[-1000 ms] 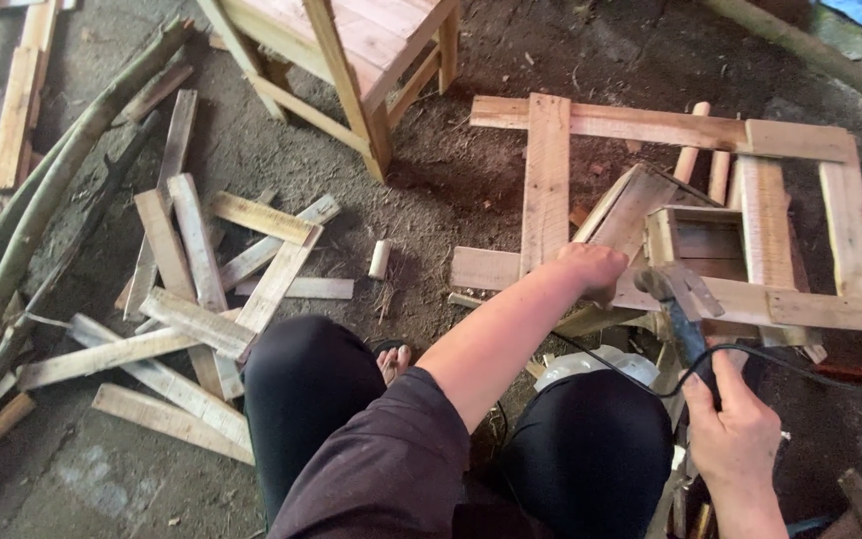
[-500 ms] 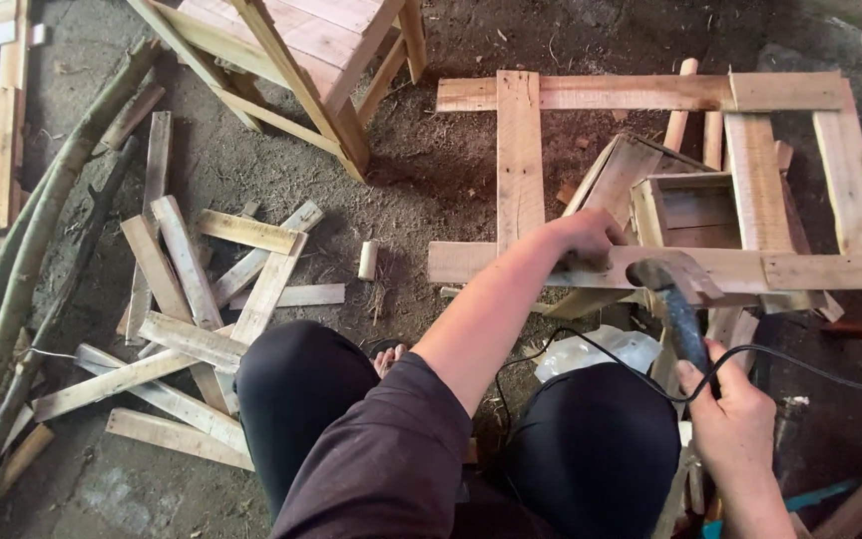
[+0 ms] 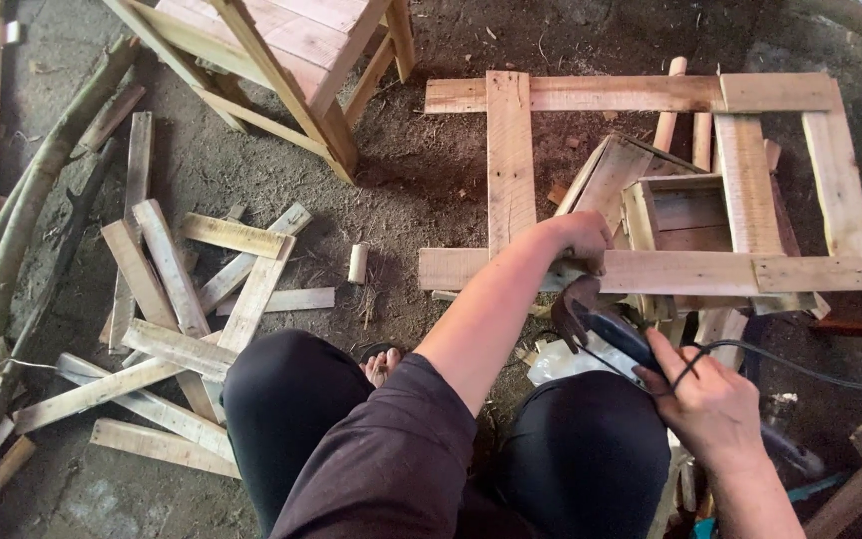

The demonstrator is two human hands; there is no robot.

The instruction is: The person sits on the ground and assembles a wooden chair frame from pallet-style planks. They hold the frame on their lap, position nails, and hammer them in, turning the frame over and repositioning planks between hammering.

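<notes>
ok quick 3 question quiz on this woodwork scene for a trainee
1. True or false: the left hand rests on the wooden frame.
2. What does the right hand hold? A) a corded power tool B) a paintbrush C) a tape measure
3. Fill in: a heap of loose wooden ______ lies on the dirt floor by the person's left knee.

Key
1. True; it presses on the frame's near rail.
2. A; the corded power tool has its head close to that rail, beside the left hand.
3. Slats.
</notes>
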